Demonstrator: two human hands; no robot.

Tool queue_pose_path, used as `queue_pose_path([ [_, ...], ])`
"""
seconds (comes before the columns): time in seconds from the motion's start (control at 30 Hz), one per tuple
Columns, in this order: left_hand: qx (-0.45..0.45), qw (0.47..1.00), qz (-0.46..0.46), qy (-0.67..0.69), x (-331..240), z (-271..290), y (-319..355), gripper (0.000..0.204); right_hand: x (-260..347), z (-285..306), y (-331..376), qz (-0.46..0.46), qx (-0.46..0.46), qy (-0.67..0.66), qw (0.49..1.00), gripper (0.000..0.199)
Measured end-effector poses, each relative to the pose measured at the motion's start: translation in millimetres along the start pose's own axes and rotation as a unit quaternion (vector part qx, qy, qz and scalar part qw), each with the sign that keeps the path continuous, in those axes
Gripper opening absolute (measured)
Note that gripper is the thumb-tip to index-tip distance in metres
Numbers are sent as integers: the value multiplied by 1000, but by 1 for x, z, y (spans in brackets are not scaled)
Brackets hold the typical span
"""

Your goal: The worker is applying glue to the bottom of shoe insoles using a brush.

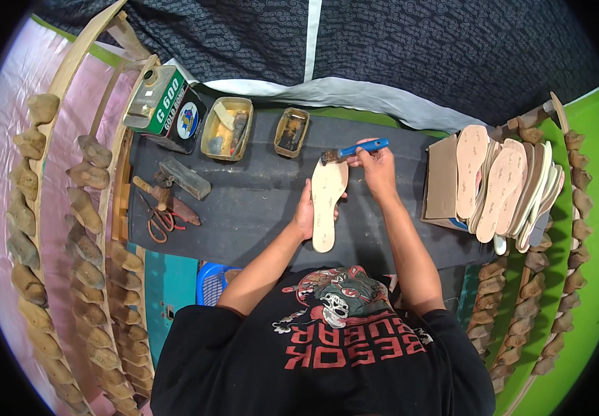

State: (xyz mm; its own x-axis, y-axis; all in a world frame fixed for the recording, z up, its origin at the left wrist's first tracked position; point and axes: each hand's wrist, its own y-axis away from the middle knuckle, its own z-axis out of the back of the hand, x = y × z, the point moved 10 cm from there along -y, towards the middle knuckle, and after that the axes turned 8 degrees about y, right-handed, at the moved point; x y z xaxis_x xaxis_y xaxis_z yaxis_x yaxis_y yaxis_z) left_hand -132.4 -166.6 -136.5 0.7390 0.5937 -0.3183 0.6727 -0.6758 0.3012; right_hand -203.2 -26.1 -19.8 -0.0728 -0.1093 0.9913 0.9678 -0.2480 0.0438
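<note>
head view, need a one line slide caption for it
Left hand holds a flat beige shoe insole while right hand applies a blue-handled brush to its tip.

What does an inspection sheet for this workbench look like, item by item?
Surface: dark mat on the bench.
Job's things: insole held by left hand; blue-handled brush in right hand, bristles at the insole's top.
Clutter: two trays, green can, block, scissors, insole stack.
Grippers: both hands gripping.
Cables: nothing seen.
Surroundings: racks of shoe lasts on both sides.
</note>
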Motion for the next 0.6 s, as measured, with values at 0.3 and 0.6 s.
queue_pose_path([
  [0.3,-11,999,18,-48,3,-3,-1,83,38,24,34,85,-52,153,983,15],
  [0.6,-34,999,25,-6,13,8,-1,78,99,-60,92,298,169,350,872,35],
])
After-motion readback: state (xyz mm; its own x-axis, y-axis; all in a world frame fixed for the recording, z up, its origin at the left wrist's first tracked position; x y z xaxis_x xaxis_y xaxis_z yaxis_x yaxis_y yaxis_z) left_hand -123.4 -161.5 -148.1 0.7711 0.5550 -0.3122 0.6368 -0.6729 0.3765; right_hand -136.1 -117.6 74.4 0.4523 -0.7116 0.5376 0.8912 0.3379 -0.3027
